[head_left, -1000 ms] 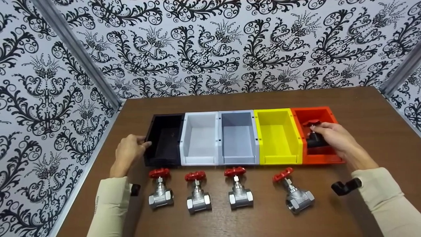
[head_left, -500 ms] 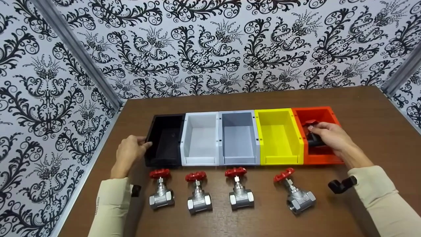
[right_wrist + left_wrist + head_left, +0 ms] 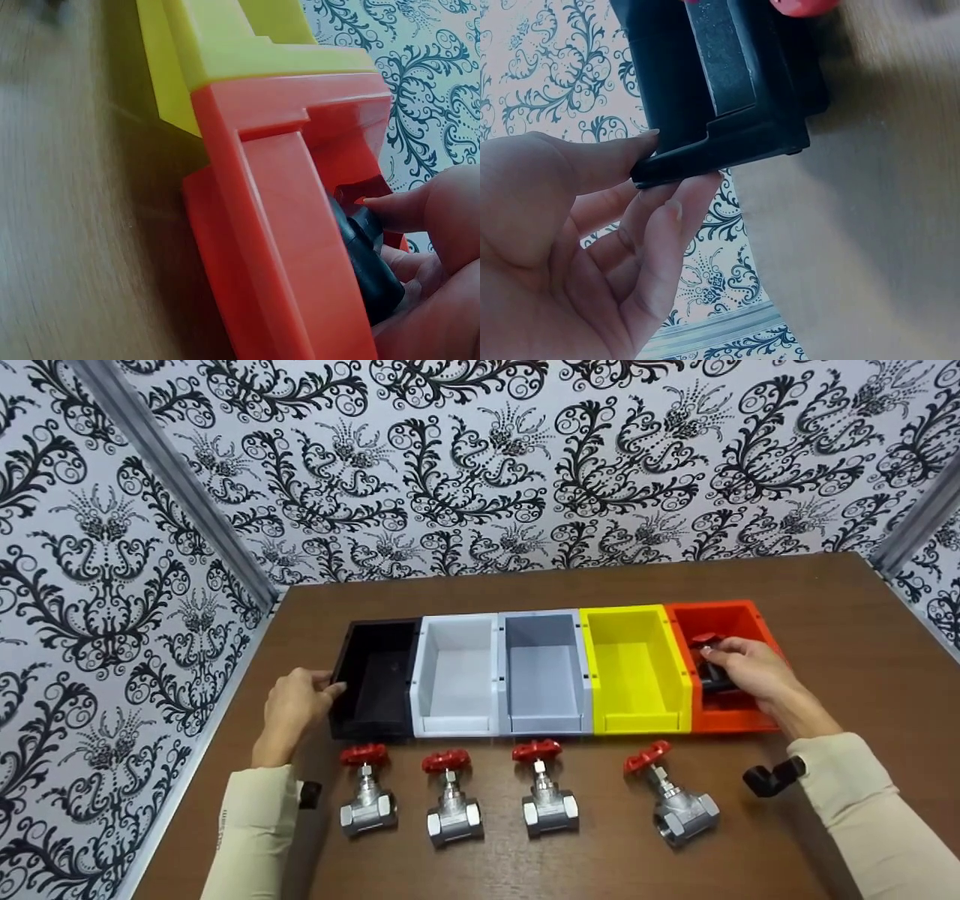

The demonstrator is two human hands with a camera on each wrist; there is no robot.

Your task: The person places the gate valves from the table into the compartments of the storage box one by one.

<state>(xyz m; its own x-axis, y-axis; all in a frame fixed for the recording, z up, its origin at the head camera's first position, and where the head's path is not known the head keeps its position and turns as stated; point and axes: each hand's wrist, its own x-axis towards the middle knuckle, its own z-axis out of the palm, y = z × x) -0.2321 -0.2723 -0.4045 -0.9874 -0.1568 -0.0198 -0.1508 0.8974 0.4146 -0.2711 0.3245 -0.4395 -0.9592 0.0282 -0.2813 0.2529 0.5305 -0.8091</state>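
In the head view my left hand [image 3: 296, 705] pinches the left side wall of a black bin [image 3: 382, 675], thumb inside and fingers outside. The left wrist view shows the same grip on the black bin's edge [image 3: 720, 150]. At the far right end, my right hand [image 3: 757, 671] reaches into a red-orange bin [image 3: 739, 722] and holds a black valve with a red handwheel [image 3: 705, 640]. In the right wrist view the black valve body [image 3: 367, 262] lies behind the red bin's front lip [image 3: 285, 225], partly hidden by it and by the fingers.
White [image 3: 460, 679], grey [image 3: 544, 679] and yellow [image 3: 634, 675] bins stand joined between the black and red ones. In front of the row lie several silver valves with red handwheels, such as the leftmost valve [image 3: 367, 802] and the rightmost valve [image 3: 679, 806]. Patterned walls [image 3: 480, 472] enclose the table.
My right hand and forearm have shifted slightly left, and the black valve sits a little lower in the red bin. My left hand keeps its place on the black bin.
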